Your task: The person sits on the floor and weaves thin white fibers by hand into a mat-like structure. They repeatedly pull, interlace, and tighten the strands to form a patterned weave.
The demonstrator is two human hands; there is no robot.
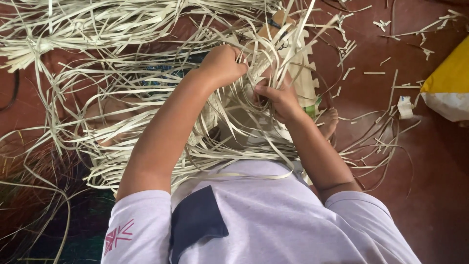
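My left hand (222, 63) is closed around several pale palm-leaf strips (146, 93) at the upper middle of the head view. My right hand (278, 100) sits just to its right and slightly lower, pinching more of the same strips. Between and below the hands lies a partly woven piece (239, 122) made of these strips, with loose ends fanning out all around. Both forearms reach forward from my light lilac shirt (273, 215). A bare foot (330, 122) shows to the right of my right hand.
Loose strips cover the reddish-brown floor (420, 171) to the left and top. Short cut scraps (386, 63) are scattered at the upper right. A yellow and white sack (447, 85) lies at the right edge. A notched pale board (305, 63) lies beyond the hands.
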